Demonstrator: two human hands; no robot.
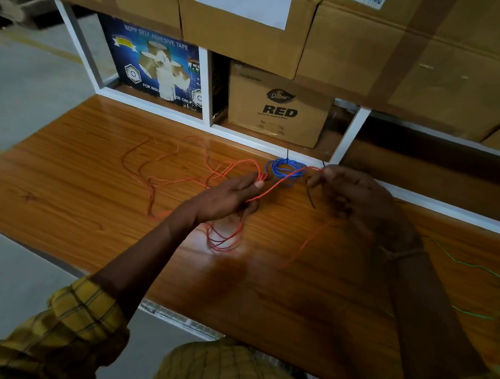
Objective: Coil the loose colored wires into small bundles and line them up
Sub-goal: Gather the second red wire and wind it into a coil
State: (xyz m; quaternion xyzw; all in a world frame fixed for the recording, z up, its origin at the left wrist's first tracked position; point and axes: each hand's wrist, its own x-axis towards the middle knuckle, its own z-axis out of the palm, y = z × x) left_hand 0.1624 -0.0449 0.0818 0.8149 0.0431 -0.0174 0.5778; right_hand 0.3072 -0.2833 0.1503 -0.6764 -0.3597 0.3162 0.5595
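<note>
A long red wire (pixel 165 179) sprawls loose over the left of the wooden table (pixel 63 192). My left hand (pixel 230 196) holds several loops of it, which hang below the palm. My right hand (pixel 350 194) pinches the same red wire near its end, a taut stretch running between the two hands. A short black tie pokes down from the right fingers. A blue wire bundle (pixel 286 169), coiled and bound with a black tie, lies at the table's back edge between the hands. A loose green wire (pixel 476 267) lies at the far right.
White shelving runs along the back of the table with a tape carton (pixel 157 62) and a brown "RED" carton (pixel 279 108) in it. Large cardboard boxes (pixel 403 46) sit on top. The grey floor (pixel 26 88) lies to the left.
</note>
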